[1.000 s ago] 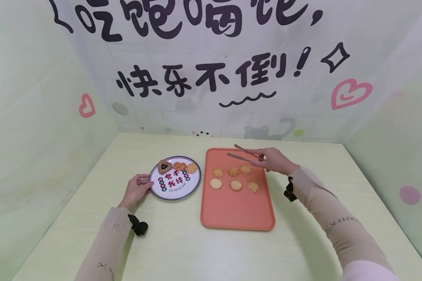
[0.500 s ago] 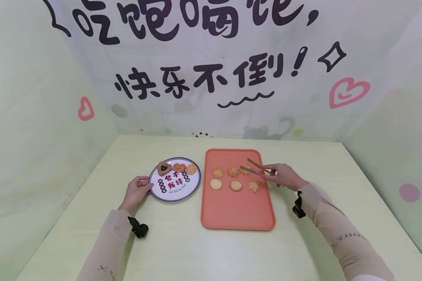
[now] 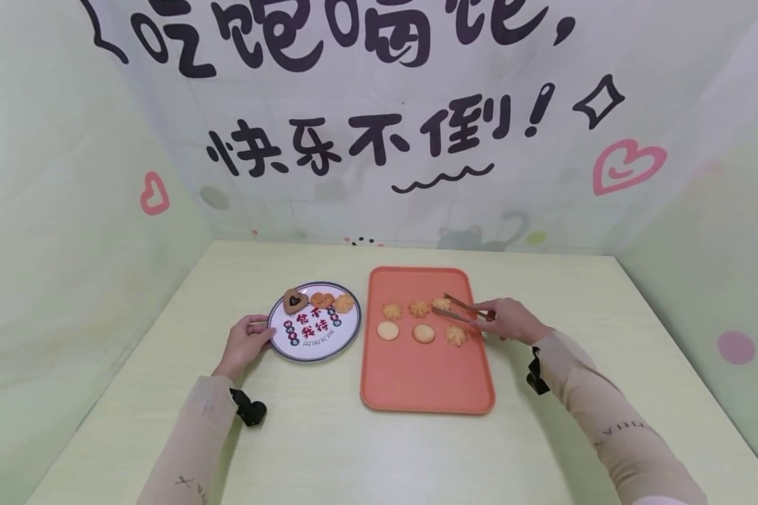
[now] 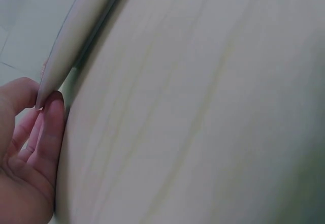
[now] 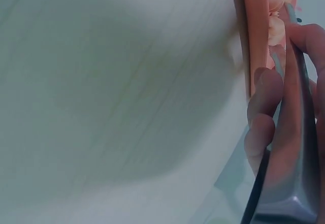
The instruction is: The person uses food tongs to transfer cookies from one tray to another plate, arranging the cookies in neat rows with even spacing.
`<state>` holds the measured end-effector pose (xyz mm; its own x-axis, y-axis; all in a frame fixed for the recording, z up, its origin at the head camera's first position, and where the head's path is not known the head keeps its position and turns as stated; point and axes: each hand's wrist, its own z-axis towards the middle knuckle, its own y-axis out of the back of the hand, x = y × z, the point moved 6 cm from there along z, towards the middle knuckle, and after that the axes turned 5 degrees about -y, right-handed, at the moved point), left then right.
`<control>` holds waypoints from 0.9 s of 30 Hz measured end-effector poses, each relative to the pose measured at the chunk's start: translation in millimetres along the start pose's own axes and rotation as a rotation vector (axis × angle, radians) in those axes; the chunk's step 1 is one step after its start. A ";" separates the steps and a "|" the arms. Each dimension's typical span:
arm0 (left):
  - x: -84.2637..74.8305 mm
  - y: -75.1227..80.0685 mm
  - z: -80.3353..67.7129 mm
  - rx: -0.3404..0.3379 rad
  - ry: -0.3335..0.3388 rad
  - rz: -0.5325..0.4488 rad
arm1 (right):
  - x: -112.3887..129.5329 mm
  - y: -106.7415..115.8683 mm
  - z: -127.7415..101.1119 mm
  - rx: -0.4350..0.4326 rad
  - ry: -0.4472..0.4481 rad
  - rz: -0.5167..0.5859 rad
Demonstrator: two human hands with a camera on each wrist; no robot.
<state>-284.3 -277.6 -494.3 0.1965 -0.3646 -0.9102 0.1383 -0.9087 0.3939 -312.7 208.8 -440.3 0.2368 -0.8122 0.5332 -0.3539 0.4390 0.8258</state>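
My left hand [image 3: 245,345] pinches the left rim of a white plate [image 3: 318,348] with a dark blue edge and red lettering; in the left wrist view thumb and fingers grip the plate's edge [image 4: 76,36]. On the plate's far side lie a heart-topped brown cookie [image 3: 295,301], a pretzel-shaped cookie [image 3: 322,300] and a flower-shaped cookie [image 3: 344,303]. My right hand [image 3: 512,320] holds metal tongs [image 3: 464,311], their tips spread around a flower-shaped cookie [image 3: 441,304] on the orange tray [image 3: 426,382]. Whether the tips touch it I cannot tell.
Several other cookies sit on the tray, among them round pale ones [image 3: 388,330] and a flower-shaped one [image 3: 456,335] just in front of the tongs. A printed cloth wall [image 3: 354,210] stands behind the light wooden table [image 3: 316,442].
My right hand has brought the tongs from the tray's far edge toward me and down, so their tips now straddle the far-right flower-shaped cookie. The left hand and plate have stayed put.
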 end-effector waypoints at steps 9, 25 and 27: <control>-0.1 0.0 -1.0 -0.010 0.022 0.011 | -4.3 -0.5 1.3 0.001 -0.002 0.034; -2.5 0.5 -3.9 -0.009 0.000 0.069 | -3.9 1.6 -0.2 -0.030 0.032 0.042; -4.3 1.1 -4.4 -0.001 -0.007 0.087 | -4.3 1.8 -0.3 -0.029 0.037 0.035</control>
<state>-280.7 -276.1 -489.4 0.2008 -0.4437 -0.8734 0.1224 -0.8732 0.4718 -314.1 213.2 -441.1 0.2583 -0.7814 0.5680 -0.3367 0.4783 0.8111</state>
